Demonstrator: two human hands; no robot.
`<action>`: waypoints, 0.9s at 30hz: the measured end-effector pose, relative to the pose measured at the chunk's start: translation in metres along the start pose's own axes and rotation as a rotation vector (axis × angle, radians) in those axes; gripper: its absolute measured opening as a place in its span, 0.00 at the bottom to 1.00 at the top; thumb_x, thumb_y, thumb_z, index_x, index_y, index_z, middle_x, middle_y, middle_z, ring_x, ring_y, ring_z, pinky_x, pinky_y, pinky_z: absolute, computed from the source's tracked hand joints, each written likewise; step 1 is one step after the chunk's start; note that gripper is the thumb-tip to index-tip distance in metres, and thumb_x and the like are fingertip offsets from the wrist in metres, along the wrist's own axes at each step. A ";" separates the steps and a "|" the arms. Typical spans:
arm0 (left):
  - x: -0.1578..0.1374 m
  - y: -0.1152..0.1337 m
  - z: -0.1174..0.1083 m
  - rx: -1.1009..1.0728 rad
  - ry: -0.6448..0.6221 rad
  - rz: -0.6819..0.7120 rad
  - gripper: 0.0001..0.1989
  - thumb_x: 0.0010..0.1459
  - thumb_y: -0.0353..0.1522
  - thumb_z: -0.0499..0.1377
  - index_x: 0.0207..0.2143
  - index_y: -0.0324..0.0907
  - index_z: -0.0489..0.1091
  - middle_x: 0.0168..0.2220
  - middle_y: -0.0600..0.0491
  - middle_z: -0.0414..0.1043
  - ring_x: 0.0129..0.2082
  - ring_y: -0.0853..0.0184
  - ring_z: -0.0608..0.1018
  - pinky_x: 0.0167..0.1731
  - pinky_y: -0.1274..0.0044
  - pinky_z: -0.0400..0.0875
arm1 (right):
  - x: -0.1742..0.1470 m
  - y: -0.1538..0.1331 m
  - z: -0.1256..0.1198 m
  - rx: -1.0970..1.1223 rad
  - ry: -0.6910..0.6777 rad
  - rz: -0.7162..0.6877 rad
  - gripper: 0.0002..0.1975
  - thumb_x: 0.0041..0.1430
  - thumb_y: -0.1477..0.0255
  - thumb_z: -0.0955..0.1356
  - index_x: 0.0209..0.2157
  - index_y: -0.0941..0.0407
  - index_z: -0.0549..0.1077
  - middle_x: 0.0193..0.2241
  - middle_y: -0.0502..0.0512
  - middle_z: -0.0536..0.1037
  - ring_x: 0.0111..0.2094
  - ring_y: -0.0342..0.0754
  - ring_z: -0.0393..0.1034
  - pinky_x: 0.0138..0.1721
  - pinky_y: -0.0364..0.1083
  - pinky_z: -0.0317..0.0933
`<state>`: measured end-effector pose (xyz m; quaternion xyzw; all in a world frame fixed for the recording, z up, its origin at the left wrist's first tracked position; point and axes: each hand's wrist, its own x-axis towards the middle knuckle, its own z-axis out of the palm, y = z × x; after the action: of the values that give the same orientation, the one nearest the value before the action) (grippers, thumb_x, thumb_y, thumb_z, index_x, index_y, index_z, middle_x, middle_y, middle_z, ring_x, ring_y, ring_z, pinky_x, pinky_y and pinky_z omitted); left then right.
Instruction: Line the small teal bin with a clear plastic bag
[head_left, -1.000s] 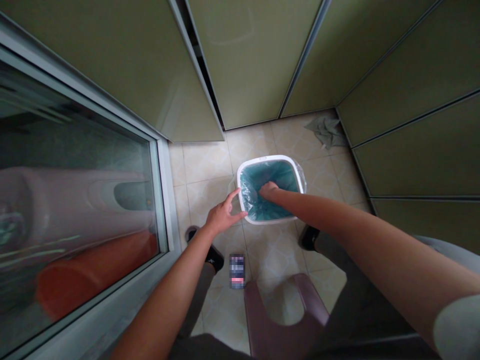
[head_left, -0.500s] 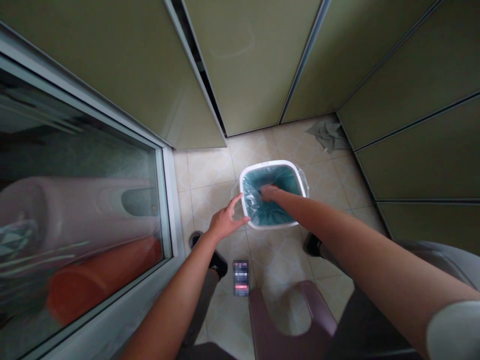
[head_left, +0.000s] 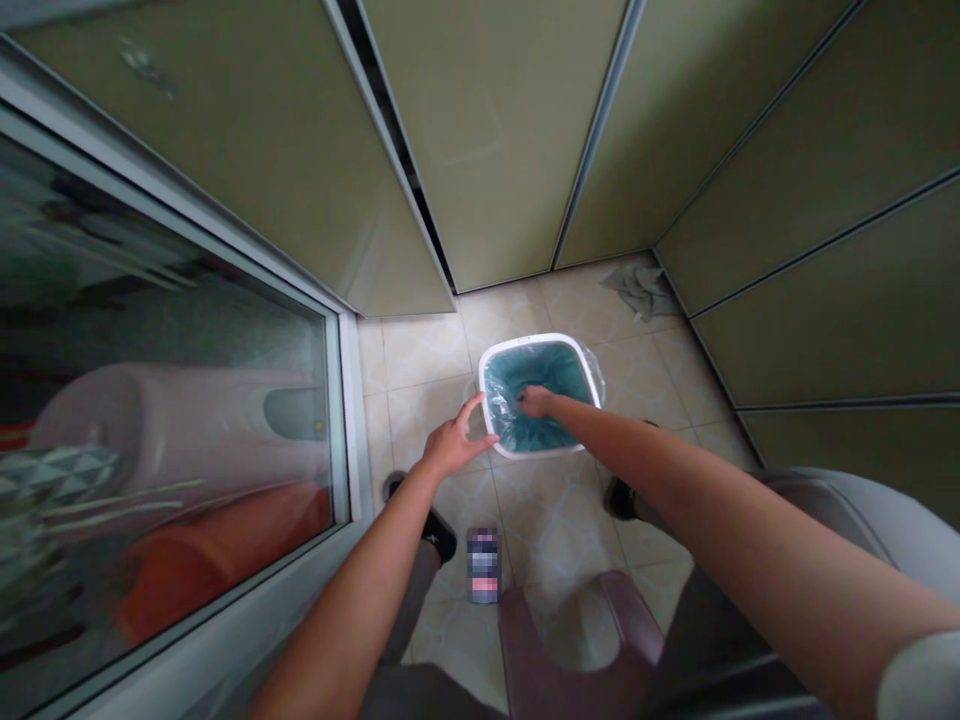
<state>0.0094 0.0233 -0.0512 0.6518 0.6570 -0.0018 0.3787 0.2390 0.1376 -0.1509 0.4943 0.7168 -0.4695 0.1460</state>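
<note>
A white-rimmed trash bin [head_left: 517, 342] stands on the floor between my feet, lined with a clear plastic bag [head_left: 504, 418] whose edge is folded out over the rim. The inside looks teal through the film. My left hand [head_left: 454, 440] is at the bin's left side, thumb and index finger spread apart and touching the rim. Down inside the bin is my right hand [head_left: 535, 401], its fingers curled closed near the liner. Whatever those fingers may hold is hidden.
A purple plastic stool [head_left: 555, 680] stands close in front of me, with a blurred-out phone-like rectangle [head_left: 483, 566] beside it. A grey cloth [head_left: 642, 290] lies in the far corner. Cabinet panels [head_left: 510, 150] enclose the back and right; a glass door [head_left: 187, 420] is at left.
My right hand has shifted slightly lower in view inside the bin, its fingers more curled. My left hand stays at the rim. The view has tilted a little.
</note>
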 end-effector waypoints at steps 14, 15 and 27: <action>-0.044 0.068 -0.014 0.105 0.081 0.086 0.13 0.65 0.39 0.58 0.47 0.49 0.78 0.37 0.52 0.80 0.37 0.64 0.79 0.36 0.77 0.67 | -0.212 -0.003 -0.058 -0.197 0.209 -0.034 0.14 0.68 0.68 0.65 0.44 0.56 0.82 0.41 0.58 0.84 0.39 0.49 0.76 0.38 0.42 0.61; -0.052 0.070 -0.011 0.076 0.068 0.101 0.11 0.64 0.39 0.58 0.44 0.47 0.78 0.35 0.53 0.79 0.35 0.65 0.78 0.34 0.77 0.66 | -0.226 0.003 -0.058 -0.192 0.213 -0.030 0.14 0.68 0.68 0.65 0.44 0.56 0.82 0.41 0.58 0.84 0.39 0.49 0.76 0.38 0.42 0.61; -0.109 0.051 0.079 -0.008 -0.118 -0.059 0.04 0.56 0.33 0.63 0.34 0.42 0.75 0.32 0.55 0.76 0.34 0.68 0.76 0.34 0.78 0.67 | -0.266 0.076 0.003 -0.245 0.284 0.140 0.06 0.55 0.76 0.71 0.32 0.56 0.83 0.32 0.61 0.83 0.35 0.52 0.77 0.36 0.45 0.63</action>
<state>0.0773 -0.1014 -0.0278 0.6295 0.6525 -0.0484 0.4192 0.4272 -0.0114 -0.0134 0.5829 0.7458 -0.2931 0.1350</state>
